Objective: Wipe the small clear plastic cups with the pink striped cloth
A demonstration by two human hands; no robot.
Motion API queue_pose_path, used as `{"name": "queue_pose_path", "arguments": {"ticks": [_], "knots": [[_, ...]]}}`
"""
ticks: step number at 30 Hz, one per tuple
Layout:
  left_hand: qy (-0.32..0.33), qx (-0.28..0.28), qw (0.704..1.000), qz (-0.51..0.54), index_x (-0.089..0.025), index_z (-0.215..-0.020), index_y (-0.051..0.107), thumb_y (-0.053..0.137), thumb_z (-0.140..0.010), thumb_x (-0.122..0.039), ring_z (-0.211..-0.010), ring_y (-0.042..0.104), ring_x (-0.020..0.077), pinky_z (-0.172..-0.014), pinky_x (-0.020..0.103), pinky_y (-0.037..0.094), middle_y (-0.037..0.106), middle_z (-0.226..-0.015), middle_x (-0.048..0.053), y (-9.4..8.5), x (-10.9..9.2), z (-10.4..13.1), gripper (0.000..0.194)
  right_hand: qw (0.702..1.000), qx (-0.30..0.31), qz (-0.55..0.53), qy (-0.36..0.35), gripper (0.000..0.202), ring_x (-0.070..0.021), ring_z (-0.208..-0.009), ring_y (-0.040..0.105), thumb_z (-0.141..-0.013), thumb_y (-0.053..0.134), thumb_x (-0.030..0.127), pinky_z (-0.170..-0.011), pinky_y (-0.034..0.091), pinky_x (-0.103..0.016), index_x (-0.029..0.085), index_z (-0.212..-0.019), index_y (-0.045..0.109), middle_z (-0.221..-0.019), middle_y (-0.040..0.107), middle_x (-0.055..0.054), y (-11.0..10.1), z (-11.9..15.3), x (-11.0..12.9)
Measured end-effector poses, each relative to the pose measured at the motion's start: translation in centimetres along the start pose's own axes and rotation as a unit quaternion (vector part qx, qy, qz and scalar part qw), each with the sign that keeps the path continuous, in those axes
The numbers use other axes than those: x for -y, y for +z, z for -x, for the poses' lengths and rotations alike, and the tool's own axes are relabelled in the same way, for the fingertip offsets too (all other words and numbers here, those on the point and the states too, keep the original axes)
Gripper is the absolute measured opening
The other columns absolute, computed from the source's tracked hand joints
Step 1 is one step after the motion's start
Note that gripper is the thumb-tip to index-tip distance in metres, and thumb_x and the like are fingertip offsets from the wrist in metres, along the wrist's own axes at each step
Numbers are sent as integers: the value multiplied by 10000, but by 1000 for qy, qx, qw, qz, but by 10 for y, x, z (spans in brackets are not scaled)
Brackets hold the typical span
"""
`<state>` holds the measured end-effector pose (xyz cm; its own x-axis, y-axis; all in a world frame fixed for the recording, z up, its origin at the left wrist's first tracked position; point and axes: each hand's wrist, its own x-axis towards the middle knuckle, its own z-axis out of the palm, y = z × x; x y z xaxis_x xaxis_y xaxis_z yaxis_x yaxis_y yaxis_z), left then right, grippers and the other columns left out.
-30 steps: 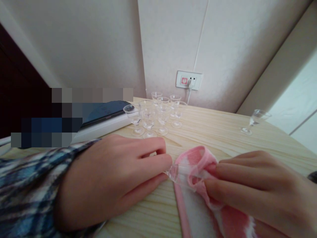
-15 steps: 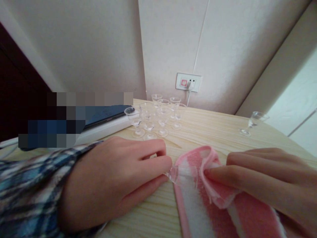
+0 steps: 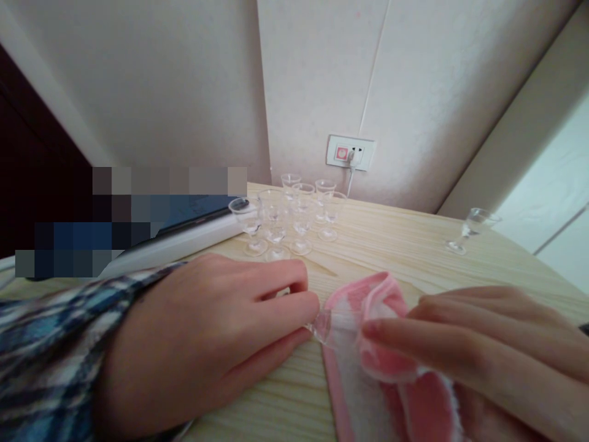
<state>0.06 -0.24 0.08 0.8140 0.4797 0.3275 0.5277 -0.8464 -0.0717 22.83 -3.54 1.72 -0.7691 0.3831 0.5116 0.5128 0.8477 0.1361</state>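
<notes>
My left hand is closed on a small clear stemmed glass, which lies sideways with its bowl toward the right. Its stem and foot are hidden by my fingers. My right hand grips a pink and white striped towel, pressing a fold of it over the rim of that glass. The rest of the cloth hangs down onto the table. Just beyond my left hand, several similar stemmed glasses stand upright in a cluster.
One more stemmed glass stands apart at the right on the pale wooden table. A dark flat device rests on a white box at the left. Behind, a wall socket holds a plug and white cable.
My right hand has moved left with the towel fold, which now covers the rim of the held glass. My left hand stays almost in place.
</notes>
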Motion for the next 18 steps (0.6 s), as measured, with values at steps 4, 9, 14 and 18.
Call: {"name": "queue_pose_path", "arguments": {"ticks": [4,9,14,18], "knots": [[-2,-9,1000,-6,-210,-764,590,368,-830,-221,-635,502,100,-552,188,395,557,-754,8,0,-1,0,232,997,2,-2,-82,222,-129,-645,636,-830,443,239,-540,527,-169,124,-896,621,-787,672,-20,-1,-5,-3],[8,-3,1000,-3,-214,-774,589,373,-830,-223,-627,503,98,-548,187,395,558,-753,5,0,1,0,223,997,-2,13,-77,311,-135,-678,635,-867,355,287,-569,518,-182,129,-939,612,-850,674,-25,-1,-1,-4],[-2,-17,1000,4,-197,-750,580,369,-832,-203,-628,502,100,-564,193,393,549,-732,11,0,-2,1,226,999,-6,13,31,330,-138,-777,622,-872,316,380,-668,495,-199,218,-1097,496,-917,656,5,10,13,-2],[-3,-22,1000,7,-193,-726,567,368,-827,-192,-599,490,93,-543,182,377,536,-701,5,0,-4,1,222,999,40,-20,-25,354,-145,-808,608,-873,331,344,-682,484,-198,154,-1138,469,-940,642,-54,11,15,-4]]}}
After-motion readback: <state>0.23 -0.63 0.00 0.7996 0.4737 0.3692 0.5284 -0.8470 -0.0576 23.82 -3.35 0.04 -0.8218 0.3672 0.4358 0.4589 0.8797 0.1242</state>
